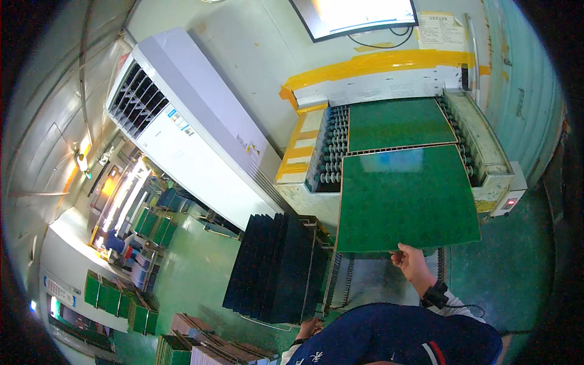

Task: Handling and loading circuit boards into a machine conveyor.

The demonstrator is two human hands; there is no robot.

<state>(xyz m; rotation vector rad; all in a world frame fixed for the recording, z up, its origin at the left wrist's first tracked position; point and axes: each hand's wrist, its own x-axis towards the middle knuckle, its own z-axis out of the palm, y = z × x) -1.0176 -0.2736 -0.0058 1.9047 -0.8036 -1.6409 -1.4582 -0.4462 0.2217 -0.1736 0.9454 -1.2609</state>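
Note:
My right hand (410, 261) grips the near edge of a large green board (407, 198), which it holds flat over the end of a roller conveyor (331, 152). A second green board (398, 123) lies further back on the rollers. My left hand (309, 329) is low at the picture's bottom edge, by the foot of a slotted rack (277, 267) filled with several dark boards standing on edge. Its fingers are mostly hidden, so its hold is unclear. A dark band sits on my right wrist.
A tall white floor air conditioner (182, 128) stands to the left. A screen (356, 15) hangs on the wall above the conveyor machine. Stacks of green boards (131, 304) fill the green floor at lower left. A small control box (510, 201) sits at the machine's right corner.

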